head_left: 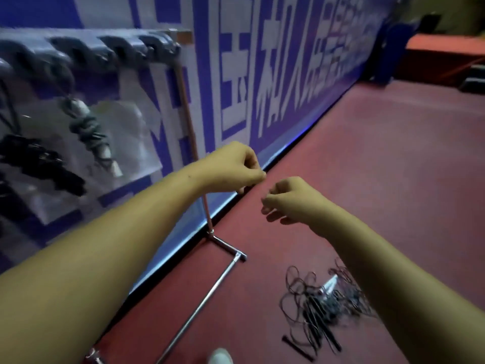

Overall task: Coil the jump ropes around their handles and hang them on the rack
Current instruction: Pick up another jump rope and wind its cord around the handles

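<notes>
Hovering, fingers curled, left hand [233,168] and right hand [290,199], cannot tell if grasping, tangled jump ropes [319,300] on floor [380,158], well apart from fingers

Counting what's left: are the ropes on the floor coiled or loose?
Loose: the jump ropes lie in a tangled heap on the floor, cords sprawling in open loops.

Two bare hands are counted: left hand [236,166], right hand [291,199]. One chrome tube rack [199,308] is seen; one grey-and-white coiled rope bundle [89,130] is hung there. One tangled heap of thin black ropes [317,306] is counted.
</notes>
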`<state>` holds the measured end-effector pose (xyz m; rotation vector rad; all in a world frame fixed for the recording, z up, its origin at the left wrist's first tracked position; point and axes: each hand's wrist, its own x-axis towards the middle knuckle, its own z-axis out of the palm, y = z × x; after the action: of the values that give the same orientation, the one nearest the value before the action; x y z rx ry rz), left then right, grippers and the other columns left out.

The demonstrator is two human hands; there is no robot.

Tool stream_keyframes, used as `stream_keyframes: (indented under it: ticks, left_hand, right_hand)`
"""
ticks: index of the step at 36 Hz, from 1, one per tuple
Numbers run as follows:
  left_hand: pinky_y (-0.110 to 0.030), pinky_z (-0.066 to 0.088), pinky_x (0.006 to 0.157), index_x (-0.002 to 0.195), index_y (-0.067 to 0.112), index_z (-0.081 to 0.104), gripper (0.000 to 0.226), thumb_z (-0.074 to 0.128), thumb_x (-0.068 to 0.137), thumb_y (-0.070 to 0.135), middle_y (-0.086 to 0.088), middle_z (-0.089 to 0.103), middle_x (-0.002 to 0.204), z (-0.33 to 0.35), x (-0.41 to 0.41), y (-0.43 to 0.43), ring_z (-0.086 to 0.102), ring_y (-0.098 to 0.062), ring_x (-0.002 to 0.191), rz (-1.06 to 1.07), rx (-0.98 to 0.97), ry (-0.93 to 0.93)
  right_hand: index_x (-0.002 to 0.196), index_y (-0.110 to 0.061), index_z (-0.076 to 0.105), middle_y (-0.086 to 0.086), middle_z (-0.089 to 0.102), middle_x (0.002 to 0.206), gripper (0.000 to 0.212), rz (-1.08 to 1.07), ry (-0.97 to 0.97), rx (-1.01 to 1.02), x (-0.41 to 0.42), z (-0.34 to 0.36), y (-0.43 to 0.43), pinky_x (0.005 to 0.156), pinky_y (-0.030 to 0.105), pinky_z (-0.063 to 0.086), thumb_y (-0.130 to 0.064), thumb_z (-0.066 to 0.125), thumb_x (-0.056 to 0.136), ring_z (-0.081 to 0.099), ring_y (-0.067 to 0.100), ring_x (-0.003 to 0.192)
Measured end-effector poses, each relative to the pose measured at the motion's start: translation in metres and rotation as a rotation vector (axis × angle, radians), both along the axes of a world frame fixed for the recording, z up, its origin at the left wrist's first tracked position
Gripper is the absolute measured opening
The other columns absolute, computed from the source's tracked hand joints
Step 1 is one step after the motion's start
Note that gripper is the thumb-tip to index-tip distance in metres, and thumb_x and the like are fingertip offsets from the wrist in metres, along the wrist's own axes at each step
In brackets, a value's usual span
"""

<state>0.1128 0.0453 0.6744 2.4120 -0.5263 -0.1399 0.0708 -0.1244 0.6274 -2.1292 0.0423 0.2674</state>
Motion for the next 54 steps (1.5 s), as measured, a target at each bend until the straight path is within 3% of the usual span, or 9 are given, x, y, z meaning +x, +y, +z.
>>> stream_keyframes:
  ticks: [9,19,26,30,35,42,47,51,54]
  left_hand:
    - [-0.027,0.052,0.053,0.078,0.012,0.068,0.028,0.062,0.098,0.031,0.0,0.07,0.067,-0.175,0.021,-0.118,0.07,-0.012,0.056,-0.183,0.076,0.265]
    - [-0.024,0.05,0.049,0.084,-0.002,0.068,0.016,0.058,0.091,0.007,-0.012,0.069,0.072,-0.414,0.03,-0.209,0.064,-0.017,0.059,-0.254,0.222,0.55]
    - [-0.031,0.051,0.08,0.088,0.01,0.07,0.011,0.06,0.085,0.009,-0.007,0.071,0.092,-0.591,0.0,-0.219,0.066,-0.028,0.092,-0.35,0.502,0.627]
    - [-0.039,0.046,0.097,0.12,0.017,0.056,0.039,0.063,0.082,0.01,-0.006,0.046,0.121,-0.664,-0.026,-0.222,0.053,-0.035,0.112,-0.429,0.63,0.597]
    - [-0.049,0.036,0.106,0.153,0.028,0.023,0.098,0.082,0.075,0.033,-0.011,0.014,0.158,-0.708,-0.045,-0.236,0.032,-0.037,0.132,-0.447,0.737,0.29]
    - [-0.04,0.042,0.067,0.089,0.014,0.067,0.021,0.079,0.072,0.017,-0.01,0.061,0.089,-0.738,-0.052,-0.235,0.058,-0.034,0.08,-0.558,0.619,-0.207]
    - [-0.043,0.041,0.064,0.106,0.011,0.059,0.016,0.062,0.091,0.015,-0.011,0.057,0.107,-0.735,-0.051,-0.23,0.06,-0.035,0.09,-0.694,0.653,-0.043]
    - [-0.047,0.034,0.063,0.102,0.015,0.035,0.011,0.046,0.101,0.013,-0.017,0.043,0.116,-0.721,-0.045,-0.226,0.06,-0.045,0.089,-0.672,0.6,0.313]
    - [-0.044,0.041,0.072,0.1,0.015,0.03,0.02,0.049,0.097,0.021,-0.019,0.055,0.114,-0.703,-0.031,-0.22,0.057,-0.04,0.089,-0.601,0.598,0.508]
  right_hand:
    - [0.104,0.006,0.067,0.021,0.077,0.099,0.021,-0.214,0.245,-0.024,-0.02,-0.152,-0.125,0.06,0.029,0.044,-0.012,0.059,0.097,0.069,0.024,0.075]
    - [0.088,-0.005,0.066,0.019,0.072,0.081,0.013,-0.342,0.564,-0.038,-0.022,-0.374,-0.204,0.049,0.025,0.044,-0.011,0.057,0.093,0.066,0.027,0.065]
    - [0.101,-0.002,0.069,0.021,0.072,0.088,0.02,-0.329,0.779,-0.086,-0.036,-0.531,-0.22,0.057,0.031,0.045,-0.014,0.058,0.089,0.059,0.027,0.068]
    - [0.122,-0.012,0.064,0.013,0.068,0.112,0.037,-0.3,0.765,-0.169,-0.042,-0.592,-0.221,0.073,0.029,0.049,-0.014,0.066,0.085,0.062,0.028,0.087]
    - [0.146,-0.013,0.042,0.018,0.051,0.141,0.071,-0.365,0.705,-0.215,-0.044,-0.636,-0.221,0.104,0.037,0.048,-0.02,0.071,0.081,0.055,0.037,0.126]
    - [0.126,-0.02,0.063,0.014,0.068,0.125,0.033,-0.519,0.535,-0.296,-0.032,-0.662,-0.228,0.1,0.043,0.05,-0.026,0.056,0.094,0.06,0.036,0.118]
    - [0.096,-0.018,0.064,0.012,0.067,0.109,0.008,-0.56,0.474,-0.363,-0.026,-0.666,-0.224,0.078,0.034,0.046,-0.02,0.064,0.088,0.063,0.034,0.1]
    - [0.109,-0.012,0.062,0.012,0.068,0.112,0.023,-0.537,0.544,-0.337,-0.023,-0.664,-0.223,0.081,0.035,0.048,-0.015,0.059,0.087,0.061,0.034,0.103]
    - [0.12,-0.013,0.058,0.012,0.064,0.119,0.03,-0.463,0.633,-0.279,-0.019,-0.658,-0.227,0.088,0.035,0.049,-0.02,0.061,0.091,0.06,0.033,0.109]
